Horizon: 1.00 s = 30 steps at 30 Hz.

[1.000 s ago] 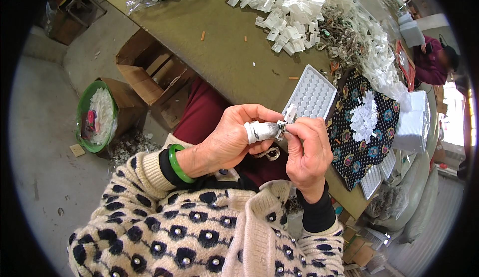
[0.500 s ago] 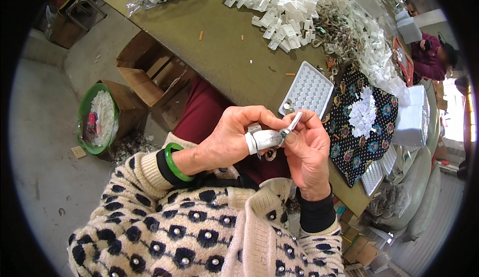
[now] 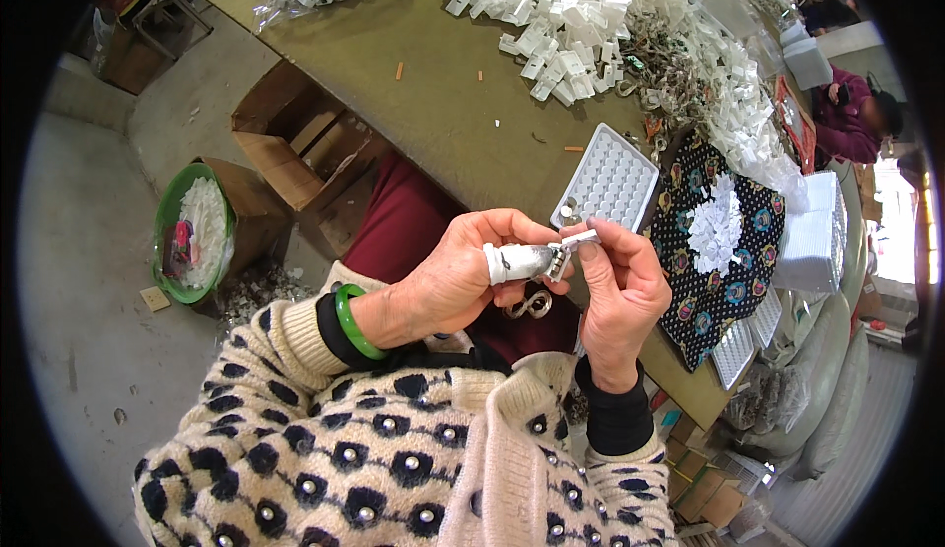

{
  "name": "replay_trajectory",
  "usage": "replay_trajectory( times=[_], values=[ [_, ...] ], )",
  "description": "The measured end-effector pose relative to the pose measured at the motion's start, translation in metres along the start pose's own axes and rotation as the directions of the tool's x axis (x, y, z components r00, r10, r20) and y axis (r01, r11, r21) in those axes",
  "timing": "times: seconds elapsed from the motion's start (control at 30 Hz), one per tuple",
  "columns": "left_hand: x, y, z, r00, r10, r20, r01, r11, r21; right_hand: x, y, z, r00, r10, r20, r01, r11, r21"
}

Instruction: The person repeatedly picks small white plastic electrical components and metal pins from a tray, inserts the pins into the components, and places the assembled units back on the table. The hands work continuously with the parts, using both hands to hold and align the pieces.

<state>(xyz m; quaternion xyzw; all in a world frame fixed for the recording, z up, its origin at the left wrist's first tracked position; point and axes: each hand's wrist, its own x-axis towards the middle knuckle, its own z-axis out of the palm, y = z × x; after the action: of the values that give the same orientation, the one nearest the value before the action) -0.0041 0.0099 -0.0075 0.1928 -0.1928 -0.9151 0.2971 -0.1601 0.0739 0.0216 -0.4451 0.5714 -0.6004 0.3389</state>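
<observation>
Both my hands meet above my lap, at the table's edge. My left hand (image 3: 458, 261) pinches a small metal-and-white piece (image 3: 557, 260); a white sleeve-like cover, grey toward its tip, seems to sit on its thumb. Between thumb and fingers, my right hand (image 3: 622, 286) grips a small flat white piece (image 3: 581, 239), which touches or nearly touches the other part. Shiny metal rings (image 3: 533, 305) dangle beneath my left fingers. Just beyond the hands lies a white tray (image 3: 615, 175) of round pockets, with small round metal discs (image 3: 569, 209) at its near corner.
Clear-white plastic cases (image 3: 561, 25) are heaped on the table (image 3: 413, 114), beside tangled metal parts (image 3: 655, 69). A patterned black cloth (image 3: 689, 301) carries white bits (image 3: 717, 227). Left stand an open carton (image 3: 285, 168) and a green basin (image 3: 167, 202). Another person (image 3: 851, 119) sits far right.
My right hand has shifted slightly right and turned the white piece flatter. The metal part at my left fingertips shows more, and the rings hang more in view.
</observation>
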Motion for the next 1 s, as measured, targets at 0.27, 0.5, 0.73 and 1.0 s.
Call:
replay_trajectory(
  times=[0.27,0.5,0.73,1.0],
  values=[
    [-0.001,-0.006,0.002,0.991,0.135,0.012,-0.135,0.989,0.062,0.003,0.009,0.010,0.884,-0.463,0.064,0.463,0.850,-0.251],
    [0.000,-0.006,0.002,0.998,0.054,0.036,-0.047,0.986,-0.161,-0.006,0.007,0.010,0.897,-0.396,0.195,0.436,0.867,-0.242],
    [-0.002,-0.019,0.000,0.992,-0.110,0.067,0.121,0.970,-0.212,-0.008,0.018,0.012,0.788,-0.585,0.191,0.612,0.713,-0.342],
    [-0.001,-0.009,-0.008,0.994,-0.080,0.071,0.094,0.968,-0.232,-0.013,0.005,0.003,0.819,-0.446,0.361,0.571,0.693,-0.439]
  ],
)
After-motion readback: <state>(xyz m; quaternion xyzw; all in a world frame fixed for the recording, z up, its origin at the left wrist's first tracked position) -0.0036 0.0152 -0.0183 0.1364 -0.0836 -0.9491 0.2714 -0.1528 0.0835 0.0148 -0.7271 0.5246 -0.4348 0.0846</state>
